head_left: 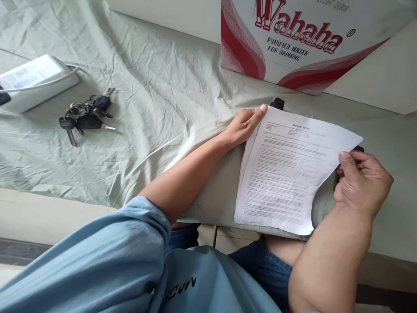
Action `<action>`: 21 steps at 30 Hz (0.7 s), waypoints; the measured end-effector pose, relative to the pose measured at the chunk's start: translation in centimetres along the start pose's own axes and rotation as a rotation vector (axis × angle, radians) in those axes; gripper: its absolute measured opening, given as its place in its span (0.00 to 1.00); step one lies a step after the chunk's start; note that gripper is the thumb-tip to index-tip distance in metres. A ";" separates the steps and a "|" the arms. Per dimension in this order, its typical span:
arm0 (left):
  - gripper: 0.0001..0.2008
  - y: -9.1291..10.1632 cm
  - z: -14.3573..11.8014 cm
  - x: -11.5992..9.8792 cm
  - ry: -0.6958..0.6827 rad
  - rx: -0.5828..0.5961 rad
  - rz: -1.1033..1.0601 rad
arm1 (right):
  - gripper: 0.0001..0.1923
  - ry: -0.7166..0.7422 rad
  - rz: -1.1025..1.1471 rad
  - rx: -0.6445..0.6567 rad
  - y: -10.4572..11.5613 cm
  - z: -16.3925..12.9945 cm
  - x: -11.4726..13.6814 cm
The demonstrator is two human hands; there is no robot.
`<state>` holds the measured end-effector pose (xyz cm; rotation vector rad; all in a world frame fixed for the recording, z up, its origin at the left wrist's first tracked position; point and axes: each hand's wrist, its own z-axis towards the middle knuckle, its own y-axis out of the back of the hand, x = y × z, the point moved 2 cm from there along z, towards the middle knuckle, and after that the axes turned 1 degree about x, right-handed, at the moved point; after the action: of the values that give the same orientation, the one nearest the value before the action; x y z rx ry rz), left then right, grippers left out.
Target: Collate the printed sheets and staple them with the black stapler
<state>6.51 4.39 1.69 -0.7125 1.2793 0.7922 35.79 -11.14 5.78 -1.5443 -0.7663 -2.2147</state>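
Printed sheets of paper (286, 174) are held up over the cloth-covered table, the top one headed "OVERLEAF NOTES". My left hand (246, 125) grips their upper left corner, thumb on top and fingers behind. At the right edge, my right hand (363, 180) pinches the paper between thumb and fingers, and the sheet curves there. A second layer shows along the left side; how many sheets there are I cannot tell. Behind the top edge a small black object (277, 103) peeks out, mostly hidden. Something dark also shows behind my right hand, its kind hidden.
A Wahaha water carton (302, 48) stands at the back right. On the left lie a bunch of keys (87, 114) and a white box-like device (39, 80) with a cable. A wrinkled pale green cloth (163, 87) covers the table, whose front edge is close to my body.
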 end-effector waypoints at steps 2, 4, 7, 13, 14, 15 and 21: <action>0.36 -0.1 0.0 0.2 0.003 0.011 -0.021 | 0.16 -0.003 0.022 0.011 -0.2 -0.1 0.1; 0.35 -0.1 0.1 0.3 0.003 0.013 -0.033 | 0.16 -0.006 0.033 0.030 -0.3 -0.1 0.1; 0.36 -0.3 0.2 0.1 -0.003 0.029 -0.036 | 0.17 -0.009 0.046 0.043 -0.4 -0.2 0.1; 0.36 -0.1 0.4 0.1 -0.004 0.040 0.061 | 0.20 0.009 0.035 0.055 -1.0 -0.5 -0.1; 0.36 0.0 0.4 0.2 -0.002 0.045 0.068 | 0.21 0.014 0.028 0.067 -1.1 -0.5 -0.2; 0.35 0.0 0.4 0.3 -0.004 0.045 0.062 | 0.23 0.019 0.014 0.089 -1.1 -0.6 -0.4; 0.34 0.3 0.7 0.9 -0.020 -0.116 -0.033 | 0.47 -0.251 -0.113 0.448 0.0 -0.8 -0.3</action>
<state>6.72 5.27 0.87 -0.8149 1.2081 0.8502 35.30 -11.63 5.30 -1.5856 -1.3477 -1.7666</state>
